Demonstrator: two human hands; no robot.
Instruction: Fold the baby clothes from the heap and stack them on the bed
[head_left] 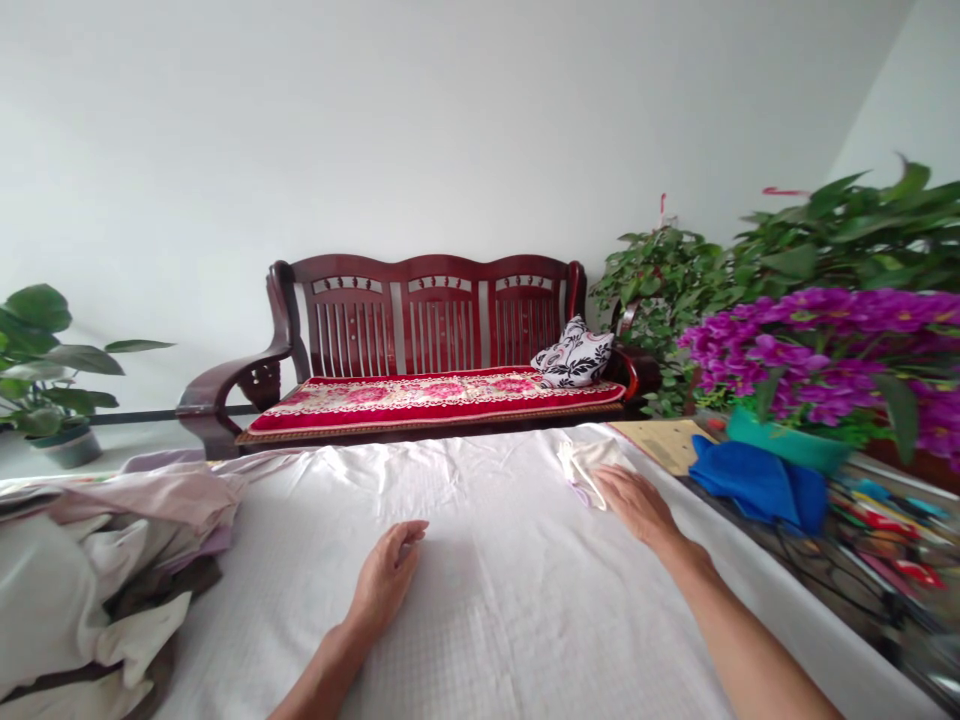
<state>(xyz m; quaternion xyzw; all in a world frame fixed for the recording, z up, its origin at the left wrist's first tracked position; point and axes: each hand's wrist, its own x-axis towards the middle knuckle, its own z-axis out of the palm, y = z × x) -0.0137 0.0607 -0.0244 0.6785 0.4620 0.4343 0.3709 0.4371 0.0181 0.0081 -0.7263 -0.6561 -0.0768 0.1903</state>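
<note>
A white cloth (480,600) covers the surface in front of me. My left hand (386,578) rests on it near the middle, fingers loosely curled and apart, holding nothing. My right hand (636,502) lies flat farther right, fingers stretched out onto a small folded pale cloth (583,463) at the far edge of the white cloth.
A heap of pale and mauve garments (105,560) lies at the left. A blue cloth (757,482) and purple flowers in a green pot (795,440) stand at the right, with cluttered small items beyond. A red-cushioned wooden bench (420,340) stands behind.
</note>
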